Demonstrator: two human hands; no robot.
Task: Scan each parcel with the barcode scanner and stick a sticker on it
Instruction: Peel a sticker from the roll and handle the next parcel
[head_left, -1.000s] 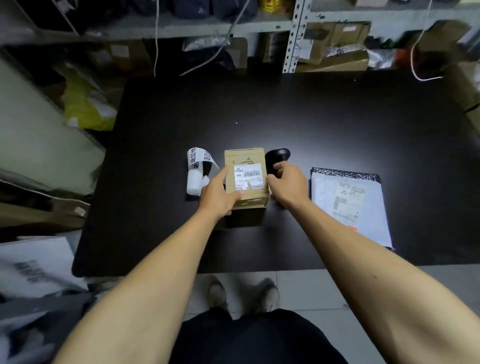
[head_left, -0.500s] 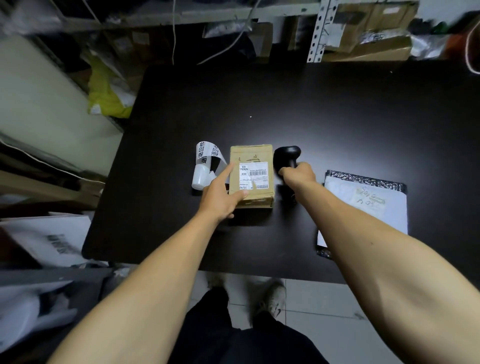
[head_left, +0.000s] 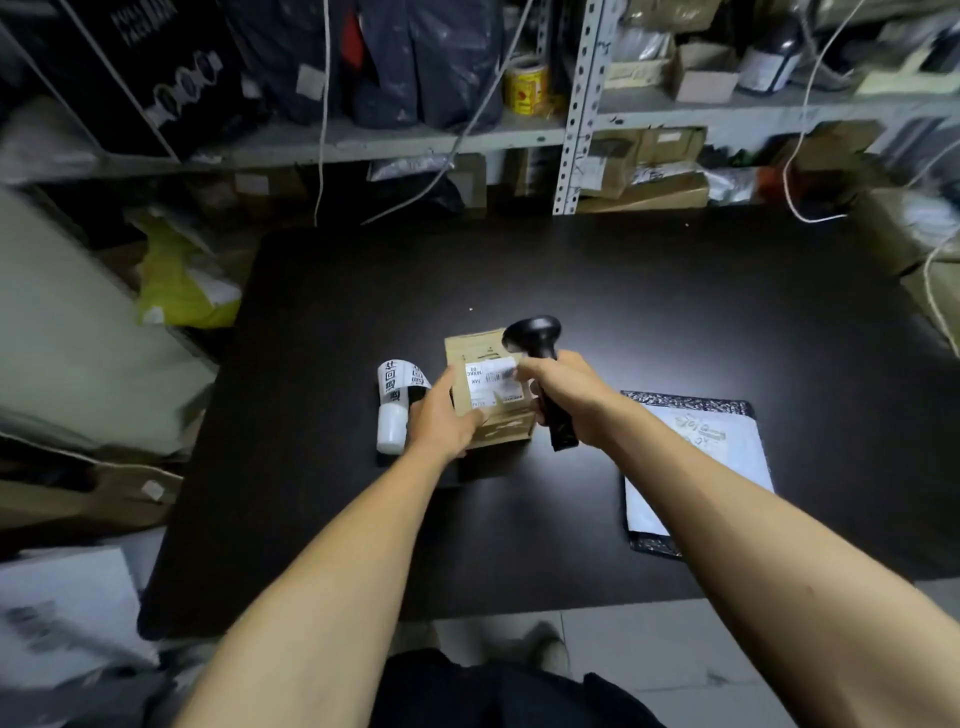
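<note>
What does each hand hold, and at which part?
The right hand grips the scanner by its handle. The left hand holds the cardboard box at its left side.

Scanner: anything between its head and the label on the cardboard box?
Nothing visible does. The right hand grips the scanner right beside the label on the cardboard box. The left hand holds the box's left side, off the label.
</note>
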